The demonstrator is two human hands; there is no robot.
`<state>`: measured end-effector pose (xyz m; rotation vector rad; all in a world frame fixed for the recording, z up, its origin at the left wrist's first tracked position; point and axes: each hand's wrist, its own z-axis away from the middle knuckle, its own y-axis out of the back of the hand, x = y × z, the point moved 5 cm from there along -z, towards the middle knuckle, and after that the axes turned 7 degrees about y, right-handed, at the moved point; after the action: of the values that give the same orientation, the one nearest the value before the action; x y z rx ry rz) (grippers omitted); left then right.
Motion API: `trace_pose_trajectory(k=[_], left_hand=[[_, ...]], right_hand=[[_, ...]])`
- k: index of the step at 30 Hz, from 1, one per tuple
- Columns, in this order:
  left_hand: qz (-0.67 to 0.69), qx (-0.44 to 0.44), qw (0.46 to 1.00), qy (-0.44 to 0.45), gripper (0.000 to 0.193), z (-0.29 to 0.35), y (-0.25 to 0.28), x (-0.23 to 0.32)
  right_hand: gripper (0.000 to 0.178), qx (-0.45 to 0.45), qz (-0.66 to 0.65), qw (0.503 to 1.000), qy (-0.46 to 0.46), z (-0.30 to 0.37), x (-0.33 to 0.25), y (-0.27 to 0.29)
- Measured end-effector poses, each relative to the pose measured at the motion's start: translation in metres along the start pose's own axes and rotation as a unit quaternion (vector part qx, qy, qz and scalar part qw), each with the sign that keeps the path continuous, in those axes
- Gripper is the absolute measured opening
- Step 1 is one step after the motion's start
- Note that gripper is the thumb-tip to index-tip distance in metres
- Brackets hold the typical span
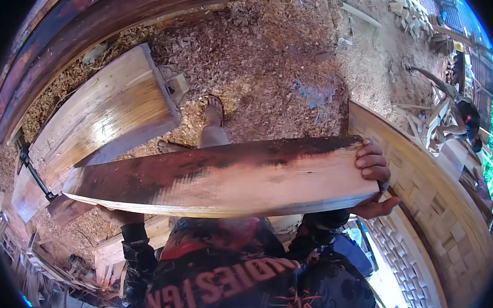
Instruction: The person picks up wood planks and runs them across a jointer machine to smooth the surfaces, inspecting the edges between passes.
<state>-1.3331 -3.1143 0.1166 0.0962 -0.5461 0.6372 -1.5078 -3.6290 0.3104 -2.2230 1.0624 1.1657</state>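
Across my front I hold a thick wooden plank (267,178), dark reddish-brown along its far edge and pale where the wood is bare. My right hand (376,173) is closed round the plank's right end, several fingers over the top and one digit sticking out below. Under the left end, my left hand (117,216) grips the near edge; its fingers are mostly hidden by the wood. Beyond the left end lies a wide, smooth timber slab (105,103). A black rod-like tool (36,174) rests by the slab's near end.
Wood chips (275,54) cover the ground. Long dark timbers (102,21) curve along the far left. Woven panels (425,193) lean on my right. Farther right, another person (464,119) bends beside stacked wood. My sandalled foot (214,113) shows beyond the plank.
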Motion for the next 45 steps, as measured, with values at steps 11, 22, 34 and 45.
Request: trace_pose_trajectory(k=[11,22,34,45], left_hand=[[-0.012,-0.001,0.999,0.032,0.094,0.013,-0.008,0.002],[0.025,-0.084,0.995,0.054,0.087,-0.015,0.002,0.002],[0.045,-0.088,0.991,0.086,0.087,-0.016,0.009,-0.002],[0.056,-0.119,0.990,-0.046,0.079,-0.002,-0.016,0.001]], right_hand=[[0.077,0.026,0.012,0.997,-0.074,0.004,0.003,-0.003],[0.081,0.094,0.034,0.978,-0.186,0.024,0.024,0.015],[0.082,0.108,0.045,0.975,-0.187,0.031,0.040,0.018],[0.073,0.068,-0.059,0.988,-0.129,0.042,0.029,0.047]])
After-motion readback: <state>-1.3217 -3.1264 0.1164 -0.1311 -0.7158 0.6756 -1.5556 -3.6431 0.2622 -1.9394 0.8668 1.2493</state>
